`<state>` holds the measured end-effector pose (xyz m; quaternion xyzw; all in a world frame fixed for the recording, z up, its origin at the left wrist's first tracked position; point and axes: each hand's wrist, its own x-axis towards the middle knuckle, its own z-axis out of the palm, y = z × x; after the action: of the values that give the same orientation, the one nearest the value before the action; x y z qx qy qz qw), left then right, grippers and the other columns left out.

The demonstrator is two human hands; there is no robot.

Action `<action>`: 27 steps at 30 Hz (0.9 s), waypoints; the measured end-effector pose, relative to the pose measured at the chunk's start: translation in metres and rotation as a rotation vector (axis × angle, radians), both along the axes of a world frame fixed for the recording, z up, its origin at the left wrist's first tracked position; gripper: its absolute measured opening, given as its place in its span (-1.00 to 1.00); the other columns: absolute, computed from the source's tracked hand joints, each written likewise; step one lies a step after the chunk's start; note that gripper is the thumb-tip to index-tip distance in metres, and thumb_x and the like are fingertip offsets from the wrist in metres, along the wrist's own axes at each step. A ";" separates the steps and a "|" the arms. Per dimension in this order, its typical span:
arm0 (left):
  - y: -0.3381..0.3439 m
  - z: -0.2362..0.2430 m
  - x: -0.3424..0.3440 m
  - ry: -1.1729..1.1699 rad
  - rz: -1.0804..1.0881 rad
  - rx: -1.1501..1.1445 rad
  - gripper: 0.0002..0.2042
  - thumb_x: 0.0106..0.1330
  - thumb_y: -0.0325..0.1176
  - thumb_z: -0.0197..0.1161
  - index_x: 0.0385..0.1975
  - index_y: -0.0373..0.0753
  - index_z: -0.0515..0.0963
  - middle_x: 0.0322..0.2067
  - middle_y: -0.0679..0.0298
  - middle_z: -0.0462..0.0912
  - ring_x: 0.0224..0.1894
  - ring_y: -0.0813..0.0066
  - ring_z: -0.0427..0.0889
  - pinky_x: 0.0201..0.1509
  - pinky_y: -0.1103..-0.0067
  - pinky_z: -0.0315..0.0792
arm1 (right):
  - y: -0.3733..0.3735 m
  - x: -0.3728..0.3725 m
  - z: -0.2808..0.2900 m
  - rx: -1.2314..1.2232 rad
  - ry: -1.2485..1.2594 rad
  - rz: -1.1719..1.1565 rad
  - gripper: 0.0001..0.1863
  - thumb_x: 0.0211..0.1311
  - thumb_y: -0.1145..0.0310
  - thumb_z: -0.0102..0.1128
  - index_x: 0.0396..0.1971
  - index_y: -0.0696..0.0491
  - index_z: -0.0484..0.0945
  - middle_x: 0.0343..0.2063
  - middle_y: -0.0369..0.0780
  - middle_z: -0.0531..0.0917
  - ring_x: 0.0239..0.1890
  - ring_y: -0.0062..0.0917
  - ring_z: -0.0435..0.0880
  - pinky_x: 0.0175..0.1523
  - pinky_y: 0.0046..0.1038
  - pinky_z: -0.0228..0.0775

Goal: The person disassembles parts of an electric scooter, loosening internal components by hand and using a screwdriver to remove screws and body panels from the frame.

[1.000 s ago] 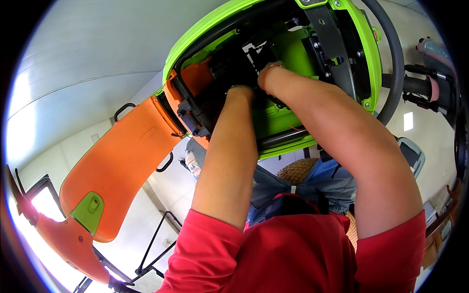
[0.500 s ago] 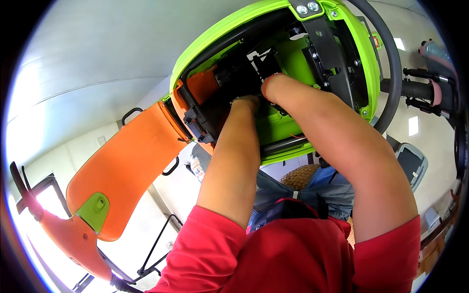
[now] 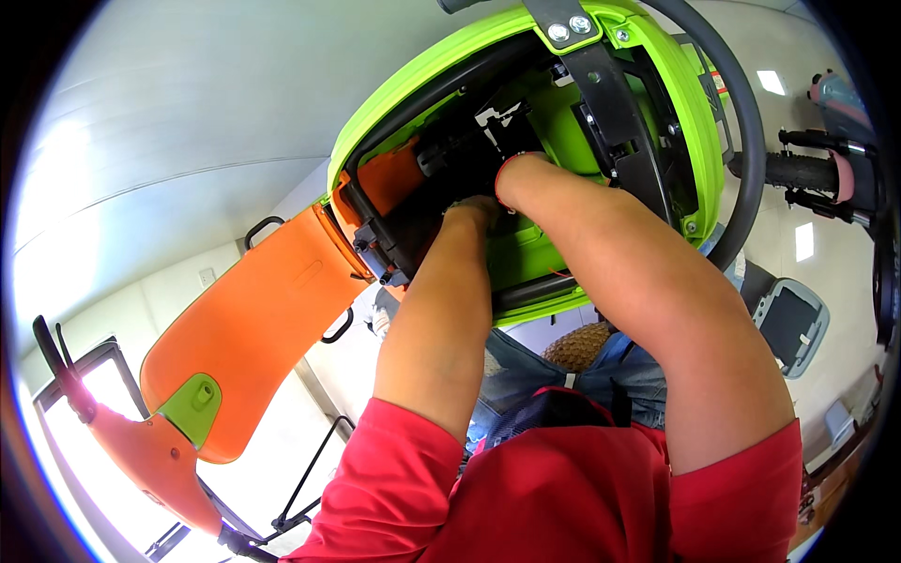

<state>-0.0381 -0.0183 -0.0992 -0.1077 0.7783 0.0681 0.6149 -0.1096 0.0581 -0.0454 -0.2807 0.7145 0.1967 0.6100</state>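
Both my hands reach inside an open green plastic housing (image 3: 419, 72) with a black rim, black brackets and an orange inner section (image 3: 383, 183). My left hand (image 3: 472, 208) is low in the dark cavity, its fingers hidden. My right hand (image 3: 521, 171), with a red string at the wrist, is just above and right of it beside a black part with cutouts (image 3: 497, 122), its fingers also out of sight. What either holds cannot be made out. A black bracket with bolts (image 3: 601, 84) crosses the housing's right side, and an orange footboard-like panel (image 3: 253, 328) extends to the left.
A curved black tube (image 3: 751, 188) arches past the housing's right. Beyond it are another machine's black tyre (image 3: 798, 169) and a grey panel (image 3: 793, 324). An orange piece with black levers (image 3: 141, 460) is at lower left. Jeans and a woven seat (image 3: 572, 349) show below.
The housing and orange panel sit slightly shifted in view. Both my hands appear a little lower in the picture, still inside the housing.
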 end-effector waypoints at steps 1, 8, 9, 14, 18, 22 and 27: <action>-0.001 -0.003 0.001 0.005 0.001 -0.001 -0.62 0.22 -0.37 0.20 0.08 -0.16 0.56 0.11 0.13 0.54 0.15 0.14 0.53 0.19 0.28 0.42 | 0.000 0.000 -0.003 0.033 -0.008 -0.021 -0.66 0.29 0.28 0.13 0.07 -0.14 0.58 0.00 -0.36 0.64 0.00 -0.45 0.64 0.05 -0.26 0.45; -0.004 -0.015 0.001 0.038 0.005 0.009 -0.65 0.22 -0.35 0.22 0.03 -0.17 0.57 0.02 0.13 0.58 0.05 0.16 0.56 0.11 0.30 0.44 | 0.001 0.000 -0.015 -0.388 0.320 0.217 -0.65 0.10 0.32 0.32 -0.06 -0.06 0.67 -0.03 -0.30 0.68 -0.04 -0.46 0.68 -0.17 -0.39 0.56; -0.005 -0.016 0.001 0.041 0.008 0.005 -0.65 0.22 -0.34 0.23 0.02 -0.17 0.57 0.01 0.13 0.58 0.03 0.17 0.56 0.10 0.31 0.45 | -0.003 0.001 -0.014 -0.375 0.338 0.158 -0.68 0.12 0.31 0.31 -0.09 -0.06 0.68 -0.07 -0.31 0.70 -0.10 -0.48 0.70 -0.24 -0.40 0.56; -0.011 -0.014 0.005 0.060 0.027 -0.005 -0.68 0.21 -0.33 0.24 -0.01 -0.18 0.58 -0.05 0.14 0.60 -0.04 0.19 0.58 0.05 0.33 0.46 | -0.002 -0.008 0.035 -0.292 0.398 0.198 -0.76 0.13 0.26 0.29 -0.20 -0.05 0.69 -0.25 -0.34 0.72 -0.29 -0.50 0.70 -0.38 -0.40 0.52; -0.010 -0.017 0.006 0.081 0.034 -0.003 -0.69 0.21 -0.32 0.25 -0.04 -0.19 0.59 -0.10 0.14 0.62 -0.09 0.20 0.60 0.01 0.34 0.47 | -0.007 -0.007 0.026 -0.341 0.479 0.122 -0.78 0.15 0.26 0.27 -0.23 -0.01 0.69 -0.32 -0.35 0.72 -0.37 -0.51 0.70 -0.43 -0.39 0.51; -0.013 -0.013 0.013 0.103 0.057 -0.036 -0.71 0.21 -0.30 0.26 -0.07 -0.19 0.59 -0.15 0.14 0.64 -0.15 0.22 0.61 -0.04 0.36 0.48 | -0.005 -0.005 0.026 -0.358 0.445 0.178 -0.80 0.14 0.25 0.27 -0.27 0.00 0.69 -0.35 -0.35 0.72 -0.40 -0.51 0.70 -0.44 -0.37 0.52; -0.005 -0.005 0.016 0.197 0.102 -0.075 -0.72 0.21 -0.29 0.27 -0.10 -0.20 0.60 -0.22 0.14 0.66 -0.22 0.24 0.63 -0.09 0.38 0.50 | -0.018 -0.011 0.015 -0.353 0.449 0.132 -0.82 0.17 0.22 0.24 -0.28 -0.05 0.70 -0.37 -0.36 0.72 -0.42 -0.49 0.70 -0.43 -0.36 0.54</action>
<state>-0.0223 -0.0229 -0.1039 -0.1629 0.8303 0.0804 0.5268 -0.1205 0.0403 -0.0304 -0.3778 0.8350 0.1655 0.3643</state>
